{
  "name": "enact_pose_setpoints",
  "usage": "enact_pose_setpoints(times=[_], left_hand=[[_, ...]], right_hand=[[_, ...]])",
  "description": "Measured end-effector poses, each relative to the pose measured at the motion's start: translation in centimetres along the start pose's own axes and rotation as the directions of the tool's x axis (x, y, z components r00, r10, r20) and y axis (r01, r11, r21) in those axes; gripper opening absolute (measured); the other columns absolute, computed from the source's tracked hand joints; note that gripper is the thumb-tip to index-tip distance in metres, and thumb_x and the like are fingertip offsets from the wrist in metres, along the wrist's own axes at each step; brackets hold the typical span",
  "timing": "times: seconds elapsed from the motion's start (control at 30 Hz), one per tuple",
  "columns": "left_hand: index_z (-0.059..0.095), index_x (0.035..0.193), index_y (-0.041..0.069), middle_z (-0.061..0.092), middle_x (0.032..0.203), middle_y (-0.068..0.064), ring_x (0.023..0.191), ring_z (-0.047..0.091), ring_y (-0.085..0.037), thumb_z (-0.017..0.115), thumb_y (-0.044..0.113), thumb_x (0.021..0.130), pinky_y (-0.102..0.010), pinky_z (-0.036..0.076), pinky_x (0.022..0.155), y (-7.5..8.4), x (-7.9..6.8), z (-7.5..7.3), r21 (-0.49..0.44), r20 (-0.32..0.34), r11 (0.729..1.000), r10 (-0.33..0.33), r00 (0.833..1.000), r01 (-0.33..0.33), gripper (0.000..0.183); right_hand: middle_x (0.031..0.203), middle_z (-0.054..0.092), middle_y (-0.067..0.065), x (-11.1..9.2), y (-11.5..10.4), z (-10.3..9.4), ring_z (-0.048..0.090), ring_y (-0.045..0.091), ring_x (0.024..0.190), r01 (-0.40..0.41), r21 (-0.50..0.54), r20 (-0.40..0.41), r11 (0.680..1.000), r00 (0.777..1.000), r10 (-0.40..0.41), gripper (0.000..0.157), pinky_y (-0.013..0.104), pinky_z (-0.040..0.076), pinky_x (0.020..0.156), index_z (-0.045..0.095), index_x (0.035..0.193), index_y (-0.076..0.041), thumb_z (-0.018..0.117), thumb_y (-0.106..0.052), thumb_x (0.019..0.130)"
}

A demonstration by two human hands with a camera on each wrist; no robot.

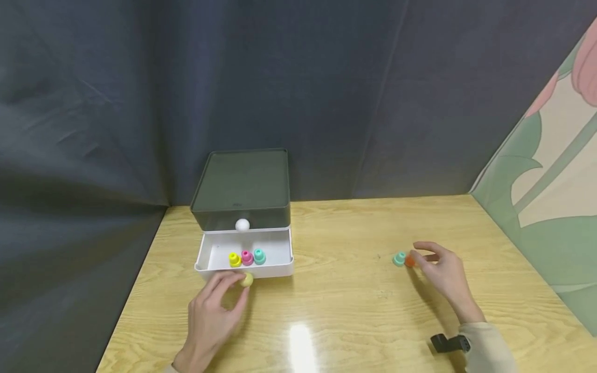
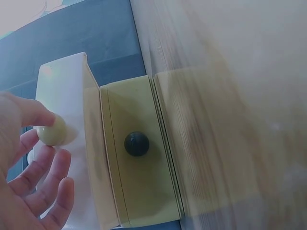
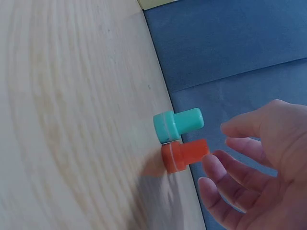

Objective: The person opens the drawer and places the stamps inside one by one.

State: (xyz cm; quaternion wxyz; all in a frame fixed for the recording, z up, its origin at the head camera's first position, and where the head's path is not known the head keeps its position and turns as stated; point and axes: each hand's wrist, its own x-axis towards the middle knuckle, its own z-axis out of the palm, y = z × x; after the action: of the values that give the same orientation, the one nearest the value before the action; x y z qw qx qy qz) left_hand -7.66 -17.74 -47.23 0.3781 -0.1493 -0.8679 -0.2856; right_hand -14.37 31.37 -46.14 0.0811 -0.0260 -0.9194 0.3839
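My left hand (image 1: 211,309) pinches the pale yellow ball knob (image 2: 53,132) of a white drawer (image 1: 275,271), which stands pulled out. Inside it sit a yellow piece (image 1: 235,260), a pink piece (image 1: 247,257) and a teal piece (image 1: 259,256). At the right, an orange stamp-like piece (image 3: 183,155) and a teal stamp-like piece (image 3: 177,124) stand side by side on the table, each with a wide base and narrow stem. Beside the orange one is my right hand (image 1: 443,274), its fingers loosely bent and spread around the stem without gripping it.
The drawer belongs to a cabinet with a dark green upper part (image 1: 242,178) and a white ball knob (image 1: 242,225). Below the white drawer is a yellow drawer front (image 2: 139,182) with a dark ball knob (image 2: 136,143). A dark curtain (image 1: 326,93) hangs behind the wooden table (image 1: 340,290).
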Motion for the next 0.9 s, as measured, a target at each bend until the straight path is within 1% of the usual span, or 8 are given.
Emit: enact_pose_setpoints(times=[0.17,0.27,0.4,0.47,0.6,0.8,0.9], left_hand=[[0.081,0.105,0.016,0.076,0.101,0.002,0.072,0.07,-0.015,0.089,0.01,0.073,-0.023,0.051,0.056,-0.4,0.5,0.5,-0.008,-0.048,1.0,0.021,0.999,-0.022,0.033],[0.082,0.106,0.016,0.077,0.102,0.001,0.072,0.07,-0.016,0.089,0.011,0.074,-0.024,0.051,0.055,-0.6,0.8,0.7,-0.015,-0.045,1.0,0.017,0.999,-0.017,0.033],[0.082,0.109,0.016,0.079,0.106,0.0,0.073,0.071,-0.016,0.089,0.011,0.077,-0.025,0.053,0.057,-1.0,1.1,1.1,-0.018,-0.032,1.0,-0.008,0.999,0.008,0.033],[0.083,0.109,0.015,0.079,0.107,-0.001,0.073,0.072,-0.017,0.09,0.01,0.076,-0.025,0.053,0.058,-1.2,1.3,1.3,-0.02,-0.037,1.0,-0.016,0.999,0.015,0.034],[0.083,0.107,0.014,0.08,0.106,-0.002,0.072,0.073,-0.017,0.091,0.008,0.076,-0.024,0.053,0.059,-1.6,1.6,1.7,-0.029,-0.043,0.999,-0.023,0.999,0.021,0.033],[0.083,0.107,0.013,0.08,0.105,-0.004,0.072,0.072,-0.017,0.091,0.01,0.078,-0.023,0.05,0.055,-2.0,2.1,2.1,-0.042,-0.029,0.999,-0.028,0.999,0.026,0.031],[0.083,0.107,0.012,0.08,0.105,-0.006,0.071,0.073,-0.019,0.091,0.01,0.078,-0.025,0.051,0.054,-2.3,2.5,2.2,-0.05,-0.026,0.998,-0.042,0.999,0.041,0.03]], right_hand=[[0.122,0.073,0.033,0.1,0.2,0.1,0.071,0.049,0.108,0.006,-0.002,0.033,1.0,0.999,-0.006,0.042,0.027,0.056,0.06,0.07,0.134,0.0,0.064,-0.031,0.107],[0.122,0.072,0.033,0.1,0.4,0.2,0.071,0.049,0.107,0.006,-0.004,0.049,1.0,0.999,-0.005,0.04,0.027,0.056,0.061,0.07,0.132,0.002,0.064,-0.029,0.107],[0.123,0.072,0.035,0.0,0.7,0.2,0.072,0.05,0.107,0.005,-0.013,0.06,1.0,0.998,-0.004,0.038,0.027,0.056,0.059,0.071,0.13,0.003,0.065,-0.027,0.107],[0.123,0.072,0.034,0.1,0.8,0.2,0.072,0.049,0.106,0.011,-0.02,0.061,1.0,0.998,-0.009,0.038,0.027,0.056,0.059,0.072,0.13,0.002,0.065,-0.027,0.107],[0.124,0.072,0.033,0.0,1.0,0.2,0.072,0.049,0.107,0.01,-0.036,0.073,0.999,0.997,-0.007,0.036,0.026,0.055,0.062,0.073,0.128,0.001,0.067,-0.026,0.106],[0.121,0.073,0.033,-0.1,1.3,-0.1,0.072,0.049,0.107,-0.016,-0.059,0.099,0.998,0.995,0.022,0.041,0.028,0.055,0.066,0.072,0.131,0.001,0.067,-0.031,0.106],[0.123,0.073,0.032,0.1,1.4,-0.1,0.072,0.049,0.109,-0.015,-0.055,0.106,0.998,0.994,0.021,0.041,0.032,0.058,0.069,0.071,0.133,0.001,0.067,-0.03,0.106]])
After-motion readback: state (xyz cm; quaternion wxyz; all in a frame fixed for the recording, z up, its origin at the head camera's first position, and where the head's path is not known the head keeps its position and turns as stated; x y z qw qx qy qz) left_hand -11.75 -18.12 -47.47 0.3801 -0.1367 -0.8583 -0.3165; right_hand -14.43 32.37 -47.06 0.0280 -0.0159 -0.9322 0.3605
